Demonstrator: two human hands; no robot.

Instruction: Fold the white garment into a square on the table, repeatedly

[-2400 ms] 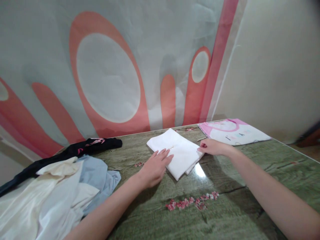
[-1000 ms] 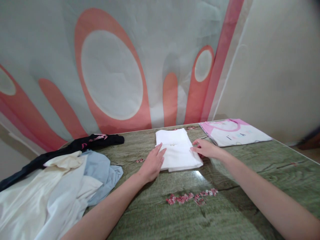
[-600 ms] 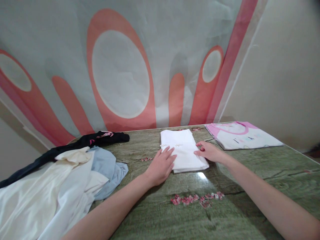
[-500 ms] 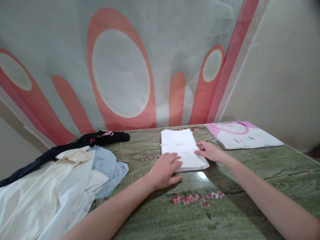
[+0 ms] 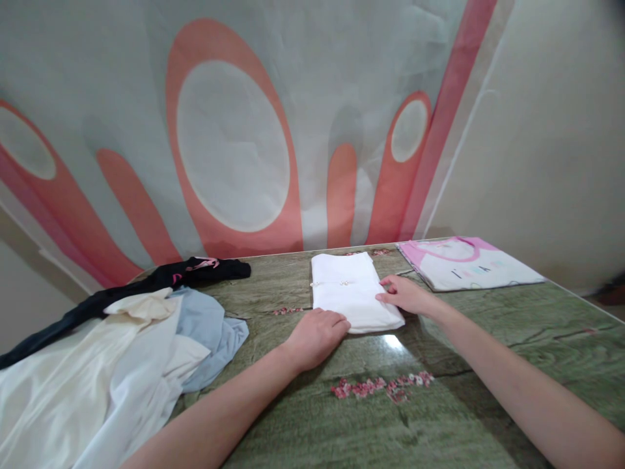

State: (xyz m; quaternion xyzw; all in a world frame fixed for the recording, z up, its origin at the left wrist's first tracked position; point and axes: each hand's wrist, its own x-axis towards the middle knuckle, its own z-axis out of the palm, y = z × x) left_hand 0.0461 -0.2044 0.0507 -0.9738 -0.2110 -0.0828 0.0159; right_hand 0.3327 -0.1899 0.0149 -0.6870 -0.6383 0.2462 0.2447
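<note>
A folded white garment (image 5: 359, 296) lies flat in the middle of the table, with small bead-like ornaments across it. At its near left corner is my left hand (image 5: 319, 335), fingers together and curled over the edge, the fingertips partly hidden. My right hand (image 5: 403, 294) is at the garment's right edge, thumb and fingers closed lightly about the side.
A pink and white printed shirt (image 5: 469, 264) lies folded at the back right. On the left are a heap of cream and white clothes (image 5: 83, 384), a light blue cloth (image 5: 208, 332) and a black garment (image 5: 146, 283). A patterned wall covering (image 5: 322, 78) rises behind the table (image 5: 390, 430).
My left hand has drawn back from the garment's top to its near left edge, and its fingers have curled in. My right hand stays at the right edge.
</note>
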